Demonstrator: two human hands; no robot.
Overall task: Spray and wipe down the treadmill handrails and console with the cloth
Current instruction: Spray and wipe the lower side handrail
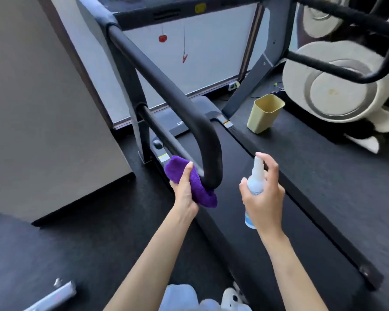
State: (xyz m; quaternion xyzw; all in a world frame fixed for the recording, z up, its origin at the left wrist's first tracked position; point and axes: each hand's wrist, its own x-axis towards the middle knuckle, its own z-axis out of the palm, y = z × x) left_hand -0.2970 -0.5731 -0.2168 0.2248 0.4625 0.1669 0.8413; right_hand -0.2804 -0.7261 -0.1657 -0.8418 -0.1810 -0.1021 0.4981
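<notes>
A dark floor (323,176) spreads under a treadmill (267,221) that stands in front of a pale window panel (189,52), with a grey wall (32,108) to the left. A yellow cup (264,113) sits on the floor just to the right of the belt, and a white machine with round discs (337,93) stands further right.

The left handrail (166,86) runs down from the console area at the top and bends in a loop near the person. The left hand (184,189) is closed around a purple cloth (189,180) and presses it against the lower bend of that rail. The right hand (263,194) is wrapped around a small white spray bottle (255,182), held upright over the belt, with the forefinger resting on the nozzle top. The nozzle points toward the rail's bend, and the bottle is near the rail without touching it. The two hands are apart. At the bottom edge, a white shoe (231,297) shows on the belt.
</notes>
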